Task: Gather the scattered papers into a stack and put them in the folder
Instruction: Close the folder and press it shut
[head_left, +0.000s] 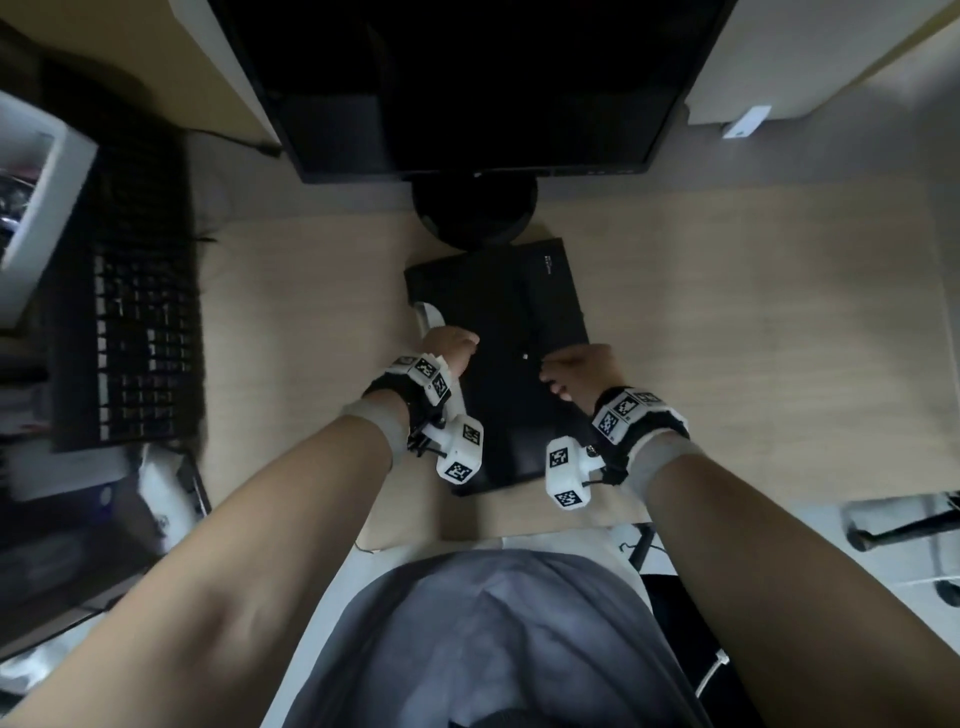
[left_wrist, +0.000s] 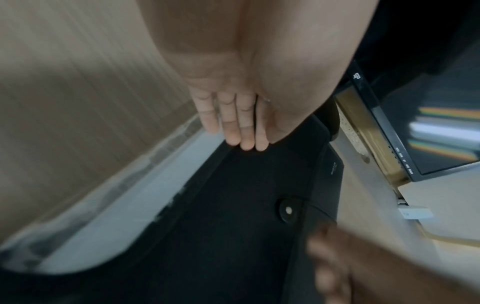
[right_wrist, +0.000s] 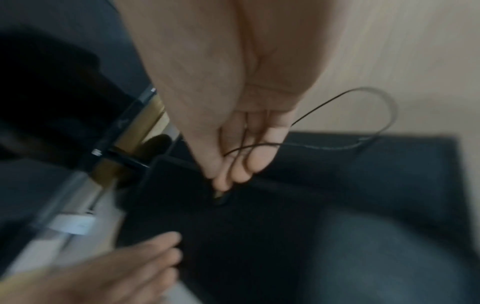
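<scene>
A black folder (head_left: 519, 306) lies flap-down on the wooden desk in front of the monitor stand. A strip of white paper (head_left: 429, 315) sticks out of its left side, seen wider in the left wrist view (left_wrist: 124, 209). My left hand (head_left: 450, 345) lies with straight fingers (left_wrist: 241, 133) on the folder's left edge. My right hand (head_left: 574, 370) is over the folder's right half and pinches the thin black closure cord (right_wrist: 337, 98), fingertips (right_wrist: 223, 183) beside the round button (left_wrist: 288, 210). The cord's loop hangs free to the right.
A dark monitor (head_left: 467, 83) and its round foot (head_left: 475, 213) stand just behind the folder. A black keyboard (head_left: 130, 322) lies at the left, with a white box (head_left: 41, 171) beyond it. Bare wood desk (head_left: 753, 338) stretches to the right. The desk's front edge is at my waist.
</scene>
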